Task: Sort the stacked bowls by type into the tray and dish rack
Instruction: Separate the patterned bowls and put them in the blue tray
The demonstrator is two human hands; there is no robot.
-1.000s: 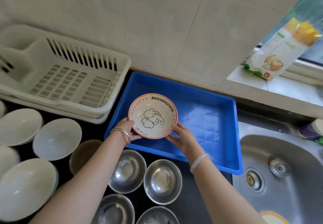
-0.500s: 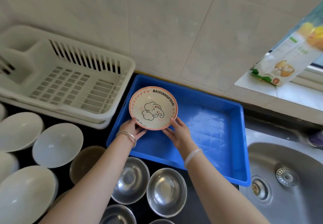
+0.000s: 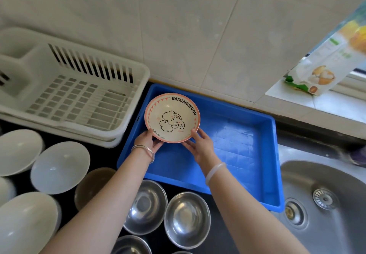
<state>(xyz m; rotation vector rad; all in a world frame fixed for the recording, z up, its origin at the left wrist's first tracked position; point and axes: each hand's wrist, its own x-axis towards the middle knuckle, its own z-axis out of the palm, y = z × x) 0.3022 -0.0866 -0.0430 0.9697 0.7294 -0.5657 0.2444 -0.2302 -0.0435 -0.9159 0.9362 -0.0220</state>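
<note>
The printed bowl (image 3: 172, 118), cream with a pink rim, an elephant drawing and the word BAIXIANGFOOD inside, is held by both hands over the far left corner of the blue tray (image 3: 247, 154). Its hollow faces up toward the camera. Whether its base touches the tray floor cannot be told. The left hand (image 3: 147, 141) grips the bowl's near left edge, thumb on the rim and fingers (image 3: 158, 144) curled beneath it. The right hand (image 3: 200, 147) grips the near right edge the same way, thumb on the rim and the other fingers tucked under the bowl. The bowl thus lies just beyond both hands, with its far half free of them. The left wrist carries thin metal bangles (image 3: 144, 150) and the right wrist a pale bangle (image 3: 214, 171). The white dish rack (image 3: 79, 99) stands just left of the tray on the dark bench (image 3: 103, 156). Nearer the camera, white bowls (image 3: 59, 166) sit at the left, a brown bowl (image 3: 93, 184) beside them, and steel bowls (image 3: 187, 219) in front of the tray between the forearms. A steel sink (image 3: 326, 204) lies right of the tray, and a printed carton (image 3: 324, 63) leans on the window sill above.
</note>
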